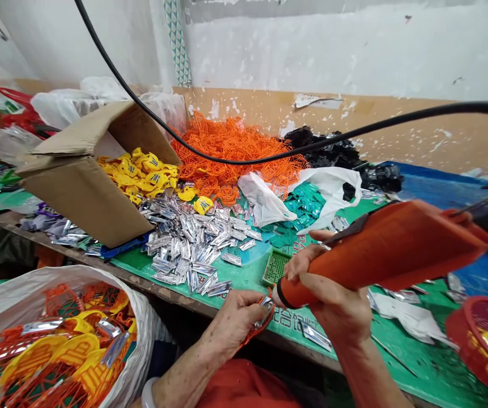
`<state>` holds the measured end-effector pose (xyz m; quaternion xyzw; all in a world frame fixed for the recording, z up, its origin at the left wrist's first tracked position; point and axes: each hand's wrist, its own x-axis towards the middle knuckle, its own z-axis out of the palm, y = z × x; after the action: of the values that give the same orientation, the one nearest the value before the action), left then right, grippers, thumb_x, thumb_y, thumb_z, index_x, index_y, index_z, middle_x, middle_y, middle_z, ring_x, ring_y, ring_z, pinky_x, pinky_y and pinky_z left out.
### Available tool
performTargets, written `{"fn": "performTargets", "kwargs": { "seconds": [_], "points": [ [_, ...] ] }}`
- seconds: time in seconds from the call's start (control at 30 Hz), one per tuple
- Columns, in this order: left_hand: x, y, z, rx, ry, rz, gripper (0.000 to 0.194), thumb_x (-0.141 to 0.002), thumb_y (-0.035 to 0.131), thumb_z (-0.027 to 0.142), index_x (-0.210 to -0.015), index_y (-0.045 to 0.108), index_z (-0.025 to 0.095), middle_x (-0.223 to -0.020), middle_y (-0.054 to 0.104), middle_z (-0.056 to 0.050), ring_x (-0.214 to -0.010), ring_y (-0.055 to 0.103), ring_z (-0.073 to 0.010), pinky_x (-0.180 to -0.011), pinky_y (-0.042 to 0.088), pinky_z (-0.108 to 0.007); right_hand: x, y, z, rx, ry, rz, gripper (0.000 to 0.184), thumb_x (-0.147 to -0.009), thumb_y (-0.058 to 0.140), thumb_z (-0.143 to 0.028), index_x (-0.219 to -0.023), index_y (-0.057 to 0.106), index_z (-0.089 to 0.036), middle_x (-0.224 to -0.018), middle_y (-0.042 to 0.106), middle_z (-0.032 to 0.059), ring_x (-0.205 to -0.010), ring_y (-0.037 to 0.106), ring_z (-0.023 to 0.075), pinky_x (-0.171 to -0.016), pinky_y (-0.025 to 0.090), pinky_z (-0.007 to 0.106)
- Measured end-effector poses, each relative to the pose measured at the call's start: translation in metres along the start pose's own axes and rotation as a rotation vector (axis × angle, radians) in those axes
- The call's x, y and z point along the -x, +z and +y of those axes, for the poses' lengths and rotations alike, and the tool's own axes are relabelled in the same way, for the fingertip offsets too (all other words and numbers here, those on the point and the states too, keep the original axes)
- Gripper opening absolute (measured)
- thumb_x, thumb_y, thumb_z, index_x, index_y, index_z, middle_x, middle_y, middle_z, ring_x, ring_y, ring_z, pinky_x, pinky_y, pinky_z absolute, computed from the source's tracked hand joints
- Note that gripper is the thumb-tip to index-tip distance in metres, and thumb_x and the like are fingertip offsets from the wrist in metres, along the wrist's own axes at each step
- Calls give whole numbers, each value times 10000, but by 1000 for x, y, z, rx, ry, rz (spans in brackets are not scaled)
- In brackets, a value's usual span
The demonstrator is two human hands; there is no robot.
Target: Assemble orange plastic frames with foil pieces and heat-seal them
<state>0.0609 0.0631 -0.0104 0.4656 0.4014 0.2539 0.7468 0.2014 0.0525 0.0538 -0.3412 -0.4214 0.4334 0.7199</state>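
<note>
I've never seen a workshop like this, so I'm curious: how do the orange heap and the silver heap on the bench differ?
The orange lattice pieces are open latticework, while the silver pieces are solid, shiny strips. The orange lattice pieces pile high near the wall; the silver pieces spread lower across the green mat, nearer the person. Both lie loose and jumbled.

Cardboard box [86,192] on workbench [248,277], left side; metal pieces [188,249] right of box; plastic frames [231,153] behind, before wall [333,51]. Sack [52,340] below bench edge, front left; basket [484,345] far right. Plastic frame piece [263,326] in left hand [231,323]; power tool [380,255] in right hand [333,300].
</note>
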Motion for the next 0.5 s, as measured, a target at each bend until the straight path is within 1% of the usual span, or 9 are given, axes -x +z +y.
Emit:
{"fn": "performTargets", "kwargs": {
  "seconds": [0.1,0.17,0.23,0.27,0.33,0.4,0.5],
  "points": [
    [1,-6,4,23,21,-2,268,-684,666,388,-633,589,136,-534,377,52,-493,254,-69,-477,150,-250,-8,-2,-8,-65,-40,-3,492,-637,649,-123,-1100,568,-268,-637,607,-49,-555,561,131,-576,489,312],
    [3,-12,7,12,34,19,292,-716,663,416,-662,598,137,-526,393,59,-458,244,-55,-447,129,-239,-18,-5,-13,-59,-117,61,476,-624,640,-118,-1075,588,-262,-620,602,-50,-548,555,136,-576,485,319],
    [5,-20,10,3,47,62,309,-736,660,433,-677,609,134,-513,412,62,-425,239,-43,-418,117,-226,-31,-9,-12,-4,-204,158,469,-604,653,-121,-1055,605,-242,-593,593,-53,-530,544,142,-560,473,322],
    [5,-23,11,10,54,85,306,-738,663,430,-686,616,132,-518,435,59,-419,253,-40,-407,130,-215,-37,-11,-9,30,-229,204,468,-591,662,-123,-1045,612,-225,-578,588,-55,-516,539,144,-550,467,324],
    [6,-28,12,46,66,122,290,-724,681,413,-704,633,127,-556,500,40,-434,314,-39,-405,196,-187,-48,-17,3,85,-234,264,456,-570,672,-131,-1019,621,-192,-558,583,-60,-486,532,142,-528,455,322],
    [6,-31,12,73,59,139,279,-701,699,398,-716,645,124,-604,555,21,-457,371,-42,-418,261,-170,-56,-22,19,132,-207,307,417,-561,681,-141,-973,625,-170,-557,585,-61,-474,530,137,-520,448,317],
    [5,-33,10,68,29,148,277,-679,709,389,-724,651,122,-612,581,14,-455,411,-44,-421,303,-163,-62,-30,40,189,-194,349,330,-564,697,-154,-884,618,-163,-567,588,-59,-488,530,131,-536,449,317]
  ]
}}
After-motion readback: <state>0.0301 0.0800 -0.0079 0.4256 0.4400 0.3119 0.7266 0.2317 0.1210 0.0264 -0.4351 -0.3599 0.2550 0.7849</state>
